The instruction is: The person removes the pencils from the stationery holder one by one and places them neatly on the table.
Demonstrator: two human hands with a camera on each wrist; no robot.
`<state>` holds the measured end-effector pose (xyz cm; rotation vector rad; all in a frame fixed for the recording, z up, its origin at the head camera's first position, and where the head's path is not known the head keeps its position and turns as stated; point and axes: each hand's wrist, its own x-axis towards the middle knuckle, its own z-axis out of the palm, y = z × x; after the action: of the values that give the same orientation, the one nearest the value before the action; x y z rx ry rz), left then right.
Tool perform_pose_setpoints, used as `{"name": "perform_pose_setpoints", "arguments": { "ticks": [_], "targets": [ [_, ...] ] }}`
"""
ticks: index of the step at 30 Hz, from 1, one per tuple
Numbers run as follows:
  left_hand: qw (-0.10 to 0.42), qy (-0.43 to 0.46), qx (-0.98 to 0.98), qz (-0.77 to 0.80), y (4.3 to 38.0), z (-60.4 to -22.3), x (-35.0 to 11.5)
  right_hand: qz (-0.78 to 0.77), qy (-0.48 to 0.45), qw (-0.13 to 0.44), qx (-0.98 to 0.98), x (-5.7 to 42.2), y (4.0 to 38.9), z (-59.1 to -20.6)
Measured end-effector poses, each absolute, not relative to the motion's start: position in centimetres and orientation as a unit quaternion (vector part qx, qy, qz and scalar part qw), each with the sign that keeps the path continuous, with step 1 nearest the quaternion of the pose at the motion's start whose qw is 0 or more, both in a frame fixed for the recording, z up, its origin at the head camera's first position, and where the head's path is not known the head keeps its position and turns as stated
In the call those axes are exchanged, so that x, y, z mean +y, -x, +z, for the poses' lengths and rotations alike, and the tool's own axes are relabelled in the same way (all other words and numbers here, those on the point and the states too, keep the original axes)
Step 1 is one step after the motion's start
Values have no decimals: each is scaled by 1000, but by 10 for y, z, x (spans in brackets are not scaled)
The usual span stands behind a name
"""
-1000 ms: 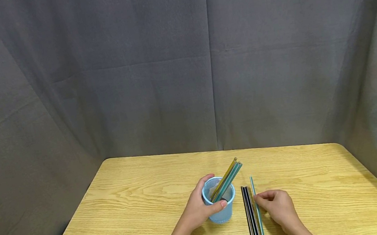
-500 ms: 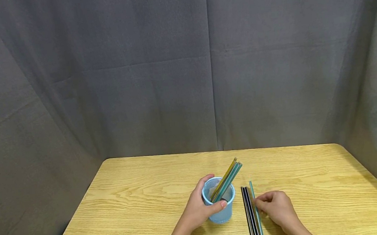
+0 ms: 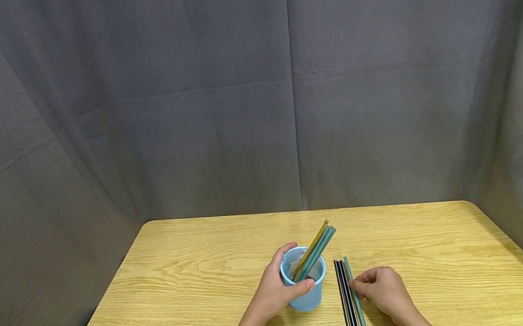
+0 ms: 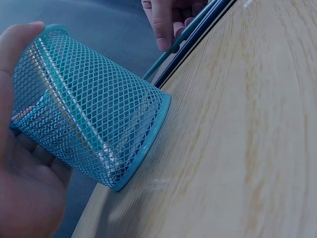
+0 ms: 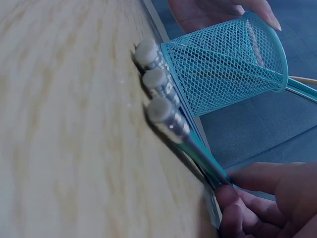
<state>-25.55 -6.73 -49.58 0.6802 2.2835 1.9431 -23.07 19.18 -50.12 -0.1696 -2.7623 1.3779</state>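
My left hand (image 3: 275,285) grips a light blue mesh pencil cup (image 3: 307,301), fingers round the back and thumb over the near rim. Several teal and gold pencils (image 3: 321,248) lean in it toward the back right. To the right of the cup, my right hand (image 3: 384,288) pinches a teal pencil (image 3: 362,317) between thumb and fingers. That pencil lies alongside a row of dark pencils (image 3: 347,304), pointing away from me. In the right wrist view, its white eraser (image 5: 161,109) and metal collar face the camera, beside other eraser ends (image 5: 154,79).
Pale wood-grain tabletop (image 3: 175,296) spreads out around the hands. Grey cloth (image 3: 219,135) hangs behind the table and on both sides. The pencil row's near ends reach the bottom edge of the head view.
With my right hand, the teal pencil has shifted left against the dark row and slightly toward me. My left hand and the cup have stayed put.
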Motion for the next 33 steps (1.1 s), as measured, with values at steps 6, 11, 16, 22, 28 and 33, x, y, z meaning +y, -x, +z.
{"name": "perform_pose_setpoints", "arguments": {
  "ticks": [6, 11, 16, 22, 28, 33],
  "targets": [
    [36, -221, 742, 632, 256, -497, -67, 435, 52, 25, -899, 192, 230, -502],
    [37, -222, 740, 635, 256, -497, -67, 424, 48, 27, -904, 193, 230, -503],
    [38, -220, 737, 638, 256, -496, -67, 404, 42, 34, -913, 192, 232, -504],
    [36, -221, 736, 638, 256, -496, -67, 392, 26, 43, -919, 192, 232, -503],
    [40, -217, 738, 637, 255, -495, -67, 389, 26, 40, -920, 192, 232, -502],
    [39, -216, 739, 637, 255, -495, -67, 396, 28, 39, -917, 192, 231, -502]
  ]
}}
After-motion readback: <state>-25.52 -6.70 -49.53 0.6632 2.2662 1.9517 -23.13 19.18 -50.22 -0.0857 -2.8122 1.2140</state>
